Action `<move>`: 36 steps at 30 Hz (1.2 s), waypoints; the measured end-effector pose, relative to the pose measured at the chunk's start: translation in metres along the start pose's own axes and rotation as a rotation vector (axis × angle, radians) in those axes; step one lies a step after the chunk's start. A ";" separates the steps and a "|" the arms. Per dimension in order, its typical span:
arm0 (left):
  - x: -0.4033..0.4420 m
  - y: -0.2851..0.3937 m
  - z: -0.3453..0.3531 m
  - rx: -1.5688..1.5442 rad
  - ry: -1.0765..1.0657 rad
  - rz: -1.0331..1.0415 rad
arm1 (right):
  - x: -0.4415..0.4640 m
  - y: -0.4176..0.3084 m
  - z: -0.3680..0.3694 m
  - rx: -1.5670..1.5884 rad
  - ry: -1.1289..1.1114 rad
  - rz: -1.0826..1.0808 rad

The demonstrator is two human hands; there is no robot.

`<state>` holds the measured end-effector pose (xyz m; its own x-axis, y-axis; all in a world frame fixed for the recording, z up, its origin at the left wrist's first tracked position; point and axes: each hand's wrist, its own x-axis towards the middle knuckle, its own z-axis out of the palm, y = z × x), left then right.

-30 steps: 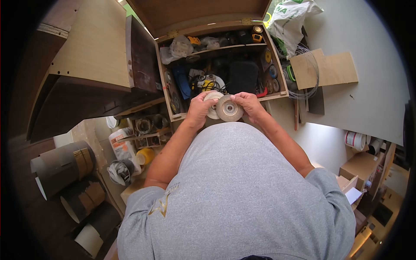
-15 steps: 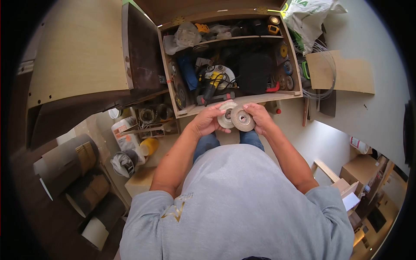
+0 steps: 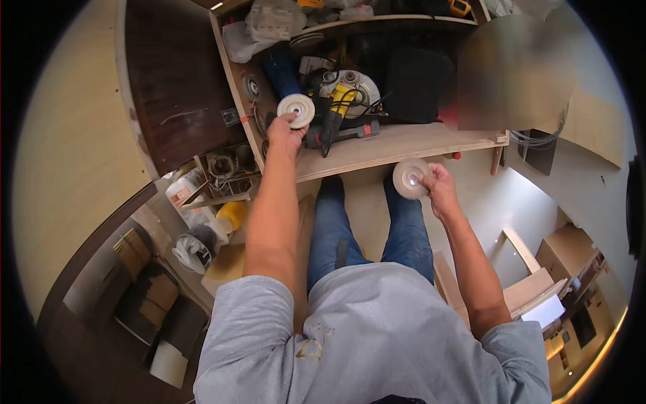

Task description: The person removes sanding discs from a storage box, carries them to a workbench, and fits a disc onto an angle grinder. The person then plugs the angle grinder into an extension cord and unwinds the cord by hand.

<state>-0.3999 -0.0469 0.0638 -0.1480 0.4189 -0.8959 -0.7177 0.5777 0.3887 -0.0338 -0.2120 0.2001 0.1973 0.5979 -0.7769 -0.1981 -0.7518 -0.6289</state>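
My left hand (image 3: 286, 133) pinches a pale round grinding disc (image 3: 296, 108) over the left part of the open wooden toolbox (image 3: 417, 143). In my right hand (image 3: 441, 188) is a second, tan disc (image 3: 409, 178), held by its edge in front of the box, above my right knee. Inside the box lie a yellow and black power tool (image 3: 340, 101) with a cord, a blue item (image 3: 281, 74), a dark case (image 3: 418, 84) and a grey and red tool (image 3: 360, 130).
Plastic bags (image 3: 274, 21) fill the box's back left corner. A dark cabinet panel (image 3: 178, 81) stands left of it. Below are a yellow container (image 3: 232, 214) and a bucket (image 3: 194, 249). A cardboard box (image 3: 566, 249) sits at right. Something blurred covers the upper right.
The two discs, earlier overlapping between my hands, are now apart. My left hand has moved up and left over the box with one; my right hand has moved right with the other.
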 end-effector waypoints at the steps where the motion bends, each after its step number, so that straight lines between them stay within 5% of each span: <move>1: 0.012 0.005 0.003 -0.031 -0.008 0.010 | 0.023 0.005 0.003 -0.088 0.021 -0.061; 7: 0.051 0.029 0.025 -0.107 0.008 0.123 | 0.133 0.012 0.029 -0.888 0.251 -0.456; 14: 0.107 0.039 0.033 -0.189 -0.097 0.173 | 0.148 0.019 0.047 -1.459 0.353 -0.293; 28: 0.183 0.040 0.051 -0.402 -0.258 0.383 | 0.149 0.014 0.055 -1.289 0.475 -0.122; 34: 0.185 0.051 0.057 -0.223 -0.255 0.322 | 0.150 0.015 0.055 -1.296 0.492 -0.118; 36: 0.184 0.052 0.064 -0.180 -0.111 0.279 | 0.150 0.015 0.055 -1.292 0.489 -0.117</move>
<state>-0.4213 0.1051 -0.0668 -0.2875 0.6224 -0.7280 -0.7703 0.3014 0.5619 -0.0599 -0.1178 0.0725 0.5170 0.7192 -0.4641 0.8099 -0.5866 -0.0068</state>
